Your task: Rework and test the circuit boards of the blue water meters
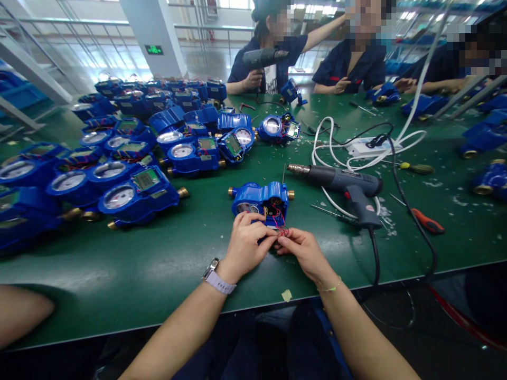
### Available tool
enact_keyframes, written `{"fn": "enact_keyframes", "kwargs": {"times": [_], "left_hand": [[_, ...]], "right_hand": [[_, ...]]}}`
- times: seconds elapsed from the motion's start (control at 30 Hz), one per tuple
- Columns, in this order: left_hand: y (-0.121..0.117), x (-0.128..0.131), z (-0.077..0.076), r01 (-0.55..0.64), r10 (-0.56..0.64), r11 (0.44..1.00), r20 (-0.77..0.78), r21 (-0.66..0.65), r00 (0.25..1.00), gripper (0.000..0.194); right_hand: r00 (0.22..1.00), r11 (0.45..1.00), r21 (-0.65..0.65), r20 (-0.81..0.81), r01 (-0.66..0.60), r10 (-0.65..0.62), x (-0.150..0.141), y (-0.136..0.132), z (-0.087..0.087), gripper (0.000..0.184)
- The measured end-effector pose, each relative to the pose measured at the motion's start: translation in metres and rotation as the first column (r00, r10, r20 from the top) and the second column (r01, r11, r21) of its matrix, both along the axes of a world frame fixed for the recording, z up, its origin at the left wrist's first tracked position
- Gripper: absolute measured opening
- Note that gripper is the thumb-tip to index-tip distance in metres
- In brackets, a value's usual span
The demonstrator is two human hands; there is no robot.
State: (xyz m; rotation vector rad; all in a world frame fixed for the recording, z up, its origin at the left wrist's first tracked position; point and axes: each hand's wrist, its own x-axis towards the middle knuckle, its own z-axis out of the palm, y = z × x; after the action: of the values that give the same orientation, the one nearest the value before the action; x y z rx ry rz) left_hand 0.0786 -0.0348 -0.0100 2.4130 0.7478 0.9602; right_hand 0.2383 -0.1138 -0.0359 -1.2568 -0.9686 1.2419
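Note:
In front of me on the green table lies a blue water meter [259,196] with brass threaded ends. Its housing is open on the right, and thin red, yellow and dark wires come out of it. My left hand [250,236] is closed in a pinch at the wires [282,230], its back over the meter's near edge. Fingers of my right hand [300,247] pinch the same wires from the right, their tips meeting the left ones. Fingertips partly hide the wire ends. Right of the meter rests a grey heat gun [340,182], its nozzle pointing left.
Many blue meters [119,198] crowd the table's left side. A white power strip [368,146] with looping cables, an orange-handled screwdriver [428,220] and a yellow-handled one [415,168] lie right. Across the table, a co-worker's hand [253,80] holds another heat gun [264,57].

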Motion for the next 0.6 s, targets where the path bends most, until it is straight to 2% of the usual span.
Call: {"fn": "enact_keyframes", "kwargs": {"times": [0.27, 0.6], "left_hand": [[-0.0019, 0.0031, 0.0006, -0.063, 0.062, 0.998, -0.063, -0.019, 0.996, 0.011], [-0.0062, 0.0019, 0.0065, -0.03, 0.026, 0.998, -0.069, -0.06, 0.997, 0.003]], "right_hand": [[0.999, 1.0, 0.006, -0.053, -0.007, 0.007, 0.002, -0.0018, -0.0009, 0.014], [0.969, 0.992, 0.017, -0.217, 0.127, -0.12, -0.0055, 0.0, -0.0067, 0.014]]}}
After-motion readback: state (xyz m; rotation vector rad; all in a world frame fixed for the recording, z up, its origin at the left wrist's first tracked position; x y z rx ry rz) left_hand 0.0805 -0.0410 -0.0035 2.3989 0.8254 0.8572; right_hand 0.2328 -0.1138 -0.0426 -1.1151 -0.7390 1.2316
